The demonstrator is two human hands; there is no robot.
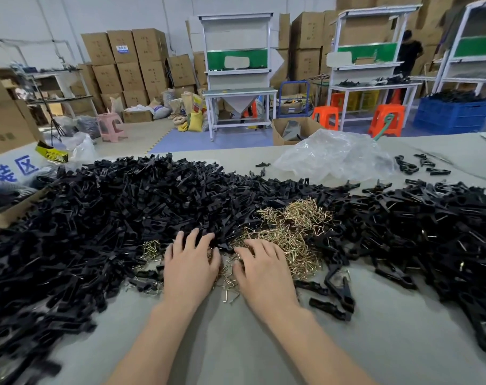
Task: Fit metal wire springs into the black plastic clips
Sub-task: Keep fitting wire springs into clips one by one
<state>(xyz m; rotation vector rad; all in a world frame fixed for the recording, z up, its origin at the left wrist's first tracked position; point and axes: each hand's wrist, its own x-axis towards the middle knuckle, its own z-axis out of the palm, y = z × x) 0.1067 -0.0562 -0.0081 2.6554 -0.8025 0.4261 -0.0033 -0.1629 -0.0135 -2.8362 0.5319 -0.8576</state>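
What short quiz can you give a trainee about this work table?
1. True or false: the wire springs lie between two heaps of black clips.
2. Choose one. The right hand rests on: A the springs, B a tray, C a tool.
3. Short answer: which hand has its fingertips on black clips?
Key: 1 true; 2 A; 3 the left hand.
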